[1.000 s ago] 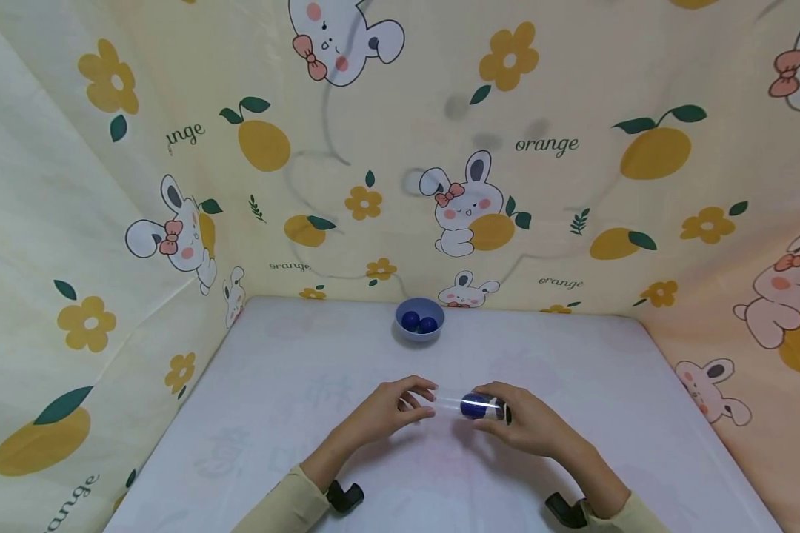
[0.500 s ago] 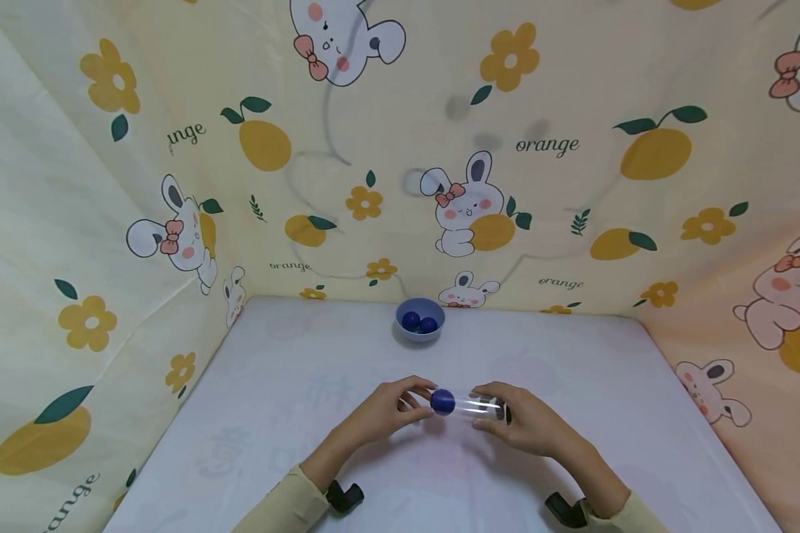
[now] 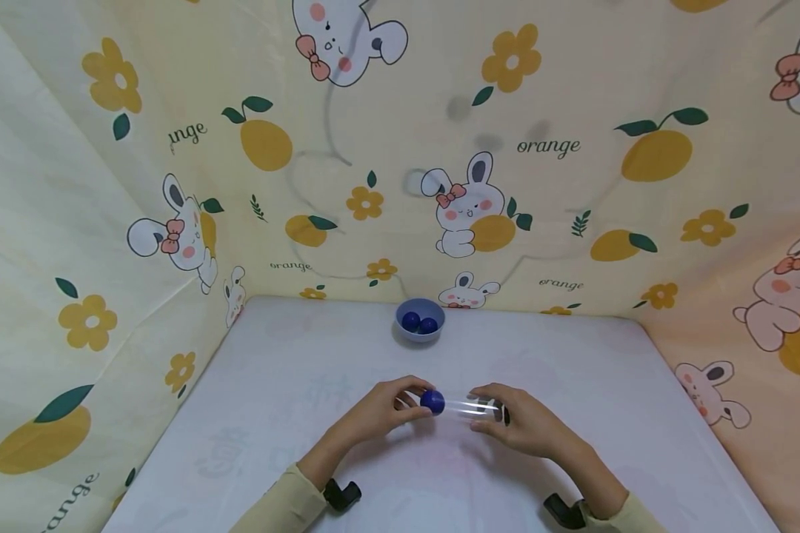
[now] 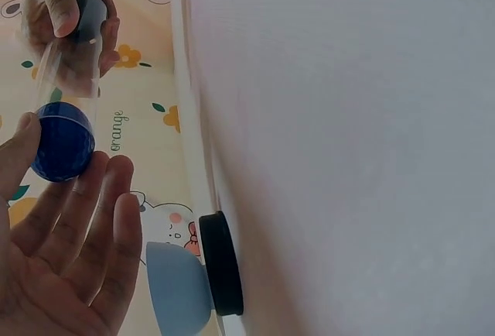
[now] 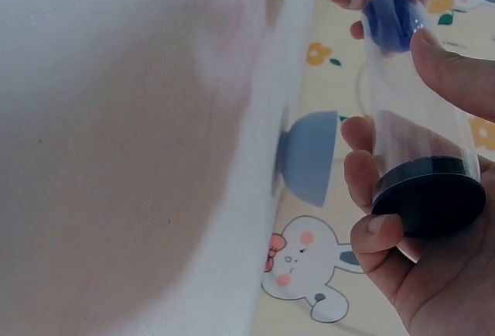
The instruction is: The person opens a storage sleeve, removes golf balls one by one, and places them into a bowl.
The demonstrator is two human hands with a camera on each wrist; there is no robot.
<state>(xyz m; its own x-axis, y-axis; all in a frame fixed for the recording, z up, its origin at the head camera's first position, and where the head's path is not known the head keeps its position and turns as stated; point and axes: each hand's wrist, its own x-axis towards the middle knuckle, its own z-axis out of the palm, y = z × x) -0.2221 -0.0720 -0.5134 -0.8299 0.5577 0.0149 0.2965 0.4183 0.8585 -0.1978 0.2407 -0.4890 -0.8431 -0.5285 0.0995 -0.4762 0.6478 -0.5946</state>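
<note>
A clear plastic tube (image 3: pixel 463 408) with a black end cap (image 5: pixel 430 197) lies sideways above the table. My right hand (image 3: pixel 530 420) grips it around the capped end, thumb on one side and fingers on the other. At the tube's other end sits a dark blue ball (image 3: pixel 432 402), mostly out of the mouth. My left hand (image 3: pixel 381 409) holds this ball, the thumb on one side and fingertips on the other, as the left wrist view (image 4: pixel 66 142) shows. No other ball is visible inside the tube.
A light blue bowl (image 3: pixel 420 337) with two dark blue balls (image 3: pixel 428 326) stands at the table's back. A black round lid (image 4: pixel 221 263) is on the white table (image 3: pixel 293 474), unseen in the head view. A patterned cloth (image 3: pixel 387 148) encloses the back and sides.
The blue ball has slid leftward from the middle of the tube to its mouth, and now sits in my left fingers. Both hands have stayed nearly in place.
</note>
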